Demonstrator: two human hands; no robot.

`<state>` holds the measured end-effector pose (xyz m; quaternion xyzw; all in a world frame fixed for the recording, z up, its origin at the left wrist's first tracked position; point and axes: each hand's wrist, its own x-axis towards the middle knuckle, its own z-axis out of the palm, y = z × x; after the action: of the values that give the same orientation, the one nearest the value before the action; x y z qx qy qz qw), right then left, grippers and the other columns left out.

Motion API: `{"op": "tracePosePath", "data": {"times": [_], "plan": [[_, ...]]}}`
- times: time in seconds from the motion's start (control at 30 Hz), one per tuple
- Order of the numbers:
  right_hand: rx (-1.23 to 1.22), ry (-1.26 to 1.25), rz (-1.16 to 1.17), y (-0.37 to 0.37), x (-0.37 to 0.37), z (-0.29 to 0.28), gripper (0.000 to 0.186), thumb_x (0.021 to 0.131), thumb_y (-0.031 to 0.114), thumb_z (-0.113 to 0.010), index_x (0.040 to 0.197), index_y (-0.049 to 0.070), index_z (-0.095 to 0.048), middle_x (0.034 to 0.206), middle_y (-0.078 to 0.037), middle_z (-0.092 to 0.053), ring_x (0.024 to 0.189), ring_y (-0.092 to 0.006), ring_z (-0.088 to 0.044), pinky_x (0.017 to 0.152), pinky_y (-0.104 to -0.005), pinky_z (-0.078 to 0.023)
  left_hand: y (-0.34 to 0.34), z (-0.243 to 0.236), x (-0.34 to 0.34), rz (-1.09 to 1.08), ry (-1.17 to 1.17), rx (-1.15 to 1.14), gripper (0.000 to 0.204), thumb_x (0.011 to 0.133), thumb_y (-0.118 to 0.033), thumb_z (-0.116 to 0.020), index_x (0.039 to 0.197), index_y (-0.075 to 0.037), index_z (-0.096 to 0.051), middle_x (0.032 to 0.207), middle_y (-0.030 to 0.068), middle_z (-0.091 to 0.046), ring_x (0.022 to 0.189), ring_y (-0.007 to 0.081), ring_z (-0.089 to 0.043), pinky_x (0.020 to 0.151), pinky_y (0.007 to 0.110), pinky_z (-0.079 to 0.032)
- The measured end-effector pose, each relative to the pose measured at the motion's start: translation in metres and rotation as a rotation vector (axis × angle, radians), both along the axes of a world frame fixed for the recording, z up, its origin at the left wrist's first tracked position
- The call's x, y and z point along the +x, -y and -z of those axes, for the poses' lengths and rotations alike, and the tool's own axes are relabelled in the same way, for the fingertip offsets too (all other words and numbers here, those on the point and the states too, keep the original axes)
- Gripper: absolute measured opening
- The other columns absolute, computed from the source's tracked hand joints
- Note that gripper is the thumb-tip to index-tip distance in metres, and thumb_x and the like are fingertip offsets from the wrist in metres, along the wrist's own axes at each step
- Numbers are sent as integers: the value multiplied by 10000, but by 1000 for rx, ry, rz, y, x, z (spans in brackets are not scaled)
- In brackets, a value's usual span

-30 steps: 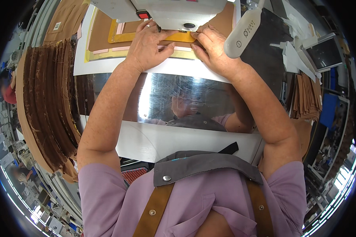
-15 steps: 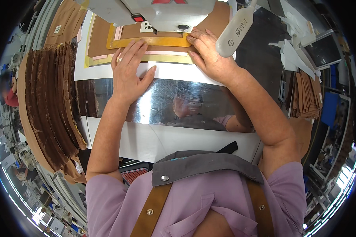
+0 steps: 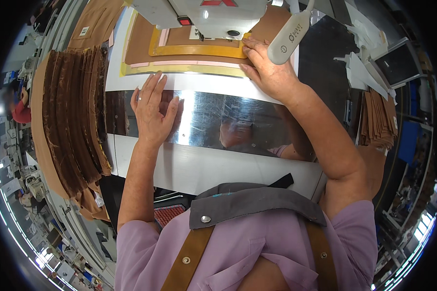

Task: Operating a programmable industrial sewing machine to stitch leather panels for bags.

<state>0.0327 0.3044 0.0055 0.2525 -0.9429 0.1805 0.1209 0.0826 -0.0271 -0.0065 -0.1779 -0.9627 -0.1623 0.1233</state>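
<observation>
My left hand (image 3: 153, 114) hovers or rests over the shiny metal plate (image 3: 206, 121), its fingers apart and nothing in them; contact with the plate is hard to tell. Its fingertips reach the white sheet (image 3: 189, 80). My right hand (image 3: 276, 77) lies with its fingers on the right front corner of a yellow frame (image 3: 199, 50), the thumb held away. Under that frame is brown fabric (image 3: 138, 46) with pink strips (image 3: 179, 62) along its front, set on the white sheet. A white sewing machine head (image 3: 223, 19) stands above the frame and hides its back part.
A stack of brown fabric pieces (image 3: 75, 116) stands at the left. A white lamp-like device (image 3: 288, 41) hangs beside my right hand. More brown pieces (image 3: 376, 119), white papers (image 3: 361, 68) and a dark screen (image 3: 398, 63) are at the right. Another person (image 3: 22, 109) sits far left.
My left hand has drawn back from the yellow frame toward me, onto the metal plate's area. My right hand stays at the frame's corner. The whole view has shifted slightly right.
</observation>
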Motion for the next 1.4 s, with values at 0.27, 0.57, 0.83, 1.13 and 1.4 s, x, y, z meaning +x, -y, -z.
{"op": "tracePosePath", "data": {"times": [0.27,0.57,0.83,1.13,1.4], "plan": [[62,-1,-27,-69,18,-4,388,938,235,-711,1194,-50,-649,1311,-223,-639,1281,-349,-588,1169,-505,-408,-35,-17,-49,160,-88,-34,630,971,-407,-625,1485,-59,-514,1545,117,-500,1471,289,-412,1240,505,-192],[261,36,-50,-123,30,-14,395,981,209,-657,1238,-92,-657,1364,-233,-625,1353,-329,-550,1210,-489,-362,-90,5,-56,332,-47,38,658,873,-376,-652,1410,-2,-581,1462,167,-579,1386,286,-515,1236,482,-278],[262,-25,-76,-125,29,-14,385,967,176,-669,1228,-106,-664,1341,-250,-640,1331,-339,-572,1204,-474,-375,-90,-2,-61,328,-60,-52,622,840,-305,-686,1380,-5,-613,1449,154,-602,1377,270,-532,1202,501,-302],[268,-46,-87,-125,28,-13,351,946,143,-681,1178,-122,-682,1317,-264,-651,1298,-346,-601,1198,-462,-390,-92,-6,-59,314,-35,-79,601,841,-304,-682,1366,-16,-628,1451,128,-610,1361,250,-549,1206,514,-263],[257,-44,-74,-123,28,-14,344,964,151,-661,1185,-112,-686,1329,-246,-653,1321,-332,-585,1187,-457,-404,-90,-6,-58,326,-33,-78,614,832,-316,-690,1362,-11,-629,1450,145,-607,1370,258,-540,1215,513,-242]]}}
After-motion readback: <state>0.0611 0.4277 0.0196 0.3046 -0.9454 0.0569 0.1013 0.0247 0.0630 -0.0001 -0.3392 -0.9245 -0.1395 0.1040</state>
